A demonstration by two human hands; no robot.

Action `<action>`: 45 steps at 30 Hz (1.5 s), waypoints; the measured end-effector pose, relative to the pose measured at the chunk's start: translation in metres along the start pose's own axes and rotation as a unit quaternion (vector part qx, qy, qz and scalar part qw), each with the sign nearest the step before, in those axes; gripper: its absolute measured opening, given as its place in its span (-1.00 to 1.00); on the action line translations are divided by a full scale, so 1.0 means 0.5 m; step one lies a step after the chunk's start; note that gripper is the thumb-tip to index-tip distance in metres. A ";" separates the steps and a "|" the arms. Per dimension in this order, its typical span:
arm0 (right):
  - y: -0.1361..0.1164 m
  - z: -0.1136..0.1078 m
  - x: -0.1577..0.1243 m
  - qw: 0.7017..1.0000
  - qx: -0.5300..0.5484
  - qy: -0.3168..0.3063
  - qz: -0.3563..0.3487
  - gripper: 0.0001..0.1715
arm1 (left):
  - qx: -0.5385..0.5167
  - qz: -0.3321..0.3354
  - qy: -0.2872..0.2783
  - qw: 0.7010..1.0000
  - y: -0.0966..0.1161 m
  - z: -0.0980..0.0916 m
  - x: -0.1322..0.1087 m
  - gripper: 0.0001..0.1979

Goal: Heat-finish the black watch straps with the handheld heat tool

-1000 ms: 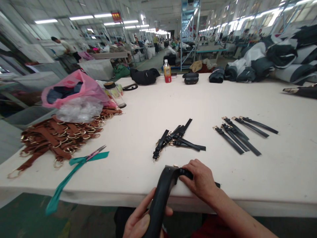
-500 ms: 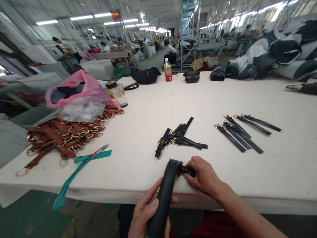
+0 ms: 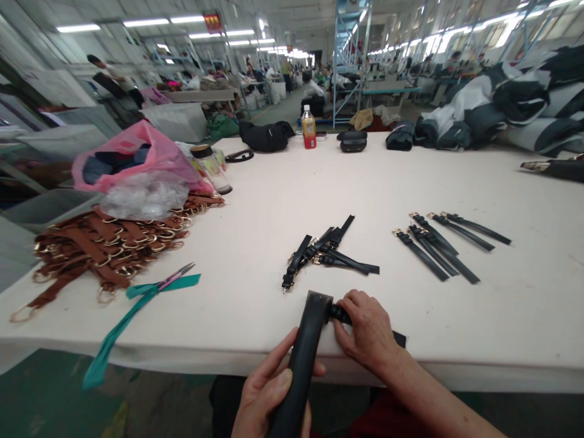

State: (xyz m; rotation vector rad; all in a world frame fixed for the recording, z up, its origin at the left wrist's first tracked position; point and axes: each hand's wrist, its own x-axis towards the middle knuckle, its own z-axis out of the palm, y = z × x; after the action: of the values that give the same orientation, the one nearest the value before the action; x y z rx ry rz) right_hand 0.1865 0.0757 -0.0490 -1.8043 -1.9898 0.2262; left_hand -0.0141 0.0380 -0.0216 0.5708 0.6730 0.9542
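Observation:
My left hand point(image 3: 269, 389) is wrapped round a thick black leather piece point(image 3: 303, 353), which stands tilted at the table's front edge. Beside its upper end, my right hand point(image 3: 367, 328) pinches a thin black strap point(image 3: 340, 313); the strap's flat end pokes out past the wrist side of that hand. Just beyond lies a jumbled group of short black buckle straps point(image 3: 319, 252). More black straps with gold buckles point(image 3: 433, 246) lie fanned out to the right. How the strap joins the thick piece is hidden by my fingers.
Brown straps with metal rings point(image 3: 109, 243) are heaped at the left under a pink bag point(image 3: 155, 149). Scissors with teal cloth point(image 3: 159, 286) lie nearer. A drink bottle point(image 3: 309, 129), black case point(image 3: 351, 141) and dark rolls point(image 3: 483, 125) line the white table's point(image 3: 456, 176) far side.
My right hand has shifted slightly, and the strap's flat end now shows beyond it. My left hand keeps its hold on the thick piece. The view has turned a little.

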 end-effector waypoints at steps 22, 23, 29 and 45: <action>0.006 0.011 0.009 0.999 0.031 0.017 0.018 -0.92 | -0.002 0.001 0.026 1.000 0.000 0.010 -0.004 -0.64; 0.008 0.010 0.008 0.999 0.035 0.015 0.017 -0.94 | -0.003 0.002 0.027 1.000 0.000 0.010 -0.004 -0.63; 0.015 0.001 -0.001 0.998 0.050 0.016 0.016 -0.91 | -0.008 0.012 0.027 1.000 -0.003 0.014 -0.006 -0.61; 0.046 0.011 -0.018 0.989 0.137 0.036 -0.045 -0.82 | -0.005 -0.003 0.102 0.995 0.011 0.023 -0.031 -0.64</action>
State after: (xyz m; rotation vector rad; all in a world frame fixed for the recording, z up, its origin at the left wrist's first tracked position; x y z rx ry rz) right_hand 0.2057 0.0708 -0.0652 -1.5266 -1.8806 0.3799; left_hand -0.0149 0.0253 -0.0057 0.4660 0.8505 1.0183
